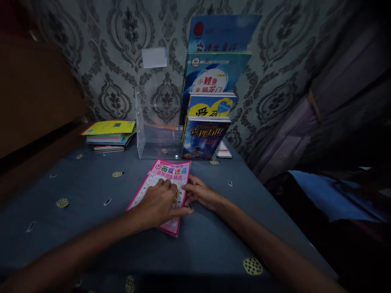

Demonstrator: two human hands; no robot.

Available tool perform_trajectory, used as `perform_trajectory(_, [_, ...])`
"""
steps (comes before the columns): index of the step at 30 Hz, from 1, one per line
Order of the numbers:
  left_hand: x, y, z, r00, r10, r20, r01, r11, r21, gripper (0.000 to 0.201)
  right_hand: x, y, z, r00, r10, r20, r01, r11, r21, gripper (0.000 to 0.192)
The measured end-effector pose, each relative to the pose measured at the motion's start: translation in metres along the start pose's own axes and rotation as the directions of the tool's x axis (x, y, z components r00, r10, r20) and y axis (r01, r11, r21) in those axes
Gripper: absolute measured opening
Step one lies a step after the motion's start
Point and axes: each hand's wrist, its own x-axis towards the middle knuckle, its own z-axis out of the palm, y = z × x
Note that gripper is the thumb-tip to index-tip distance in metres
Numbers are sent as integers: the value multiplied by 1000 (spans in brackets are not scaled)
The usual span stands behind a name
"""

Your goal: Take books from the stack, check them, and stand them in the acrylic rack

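Note:
A pink picture book (pixel 169 166) with a white centre lies on the table in front of me, tilted slightly. My left hand (pixel 161 201) rests across its cover, thumb stretched out toward the right edge and fingers bent on the page. At the book's right edge, my right hand (pixel 200 193) pinches it between thumb and fingers. Just behind stands a clear acrylic stepped rack (pixel 152 140). Its right side carries several upright books, with a dark blue book (pixel 204 138) in front and a yellow-and-blue book (pixel 210 106) behind it.
Left of the rack is a stack of books (pixel 108 130) with a yellow one on top. A small pixelated object (pixel 224 150) sits right of the rack. The table (pixel 100 240) has a patterned blue-grey cloth. A tied curtain (pixel 293 118) hangs at the right; a white card (pixel 154 57) shows against the wall.

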Motion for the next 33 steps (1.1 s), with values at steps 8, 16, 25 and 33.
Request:
perform_trajectory(8, [4,20,-3,994,-88,58,82,992,91,29,-1,-6,2,999,-3,54,1,999,48,31])
perform_trajectory(16, [3,-18,-23,975,-210,74,214,786,-580,25,-3,-18,2,999,0,54,-9,988,153,25])
perform_trajectory(25, [3,-28,-23,909,-238,343,417,482,-770,38,-6,-19,5,997,-17,73,7,991,131,30])
perform_trajectory(33, [-1,-29,-29,941,-192,280,334,676,-657,42,-2,-12,1,1000,-21,16,20,998,63,44])
